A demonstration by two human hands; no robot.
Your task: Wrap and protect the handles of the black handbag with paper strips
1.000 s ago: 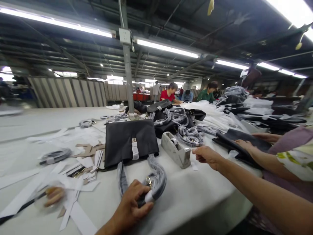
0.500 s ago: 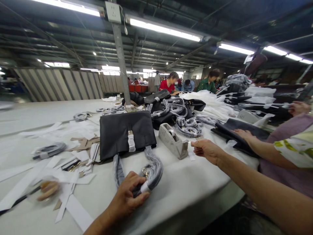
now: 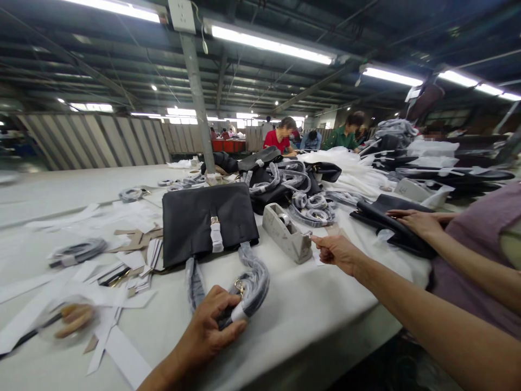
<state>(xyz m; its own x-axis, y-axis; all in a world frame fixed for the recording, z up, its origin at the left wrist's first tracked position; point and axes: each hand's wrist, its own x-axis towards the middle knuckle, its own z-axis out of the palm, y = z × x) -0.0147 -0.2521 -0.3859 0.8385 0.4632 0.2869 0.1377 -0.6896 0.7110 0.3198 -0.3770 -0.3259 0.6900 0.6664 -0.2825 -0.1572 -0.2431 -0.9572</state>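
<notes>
A black handbag lies flat on the white table, its plastic-wrapped handles curling toward me. My left hand is closed around the near end of a wrapped handle, by a gold ring. My right hand reaches to the grey tape dispenser and pinches at its cutter end; a piece of clear tape seems to be between the fingers, though it is hard to make out.
Paper strips and cardboard scraps litter the left of the table, with a tape roll. More black bags and wrapped straps pile behind. A co-worker's hands rest on a black bag at right. Other people work farther back.
My right hand has moved slightly left, closer to the dispenser's cutter. My left hand keeps its hold on the handle. The view has shifted a little.
</notes>
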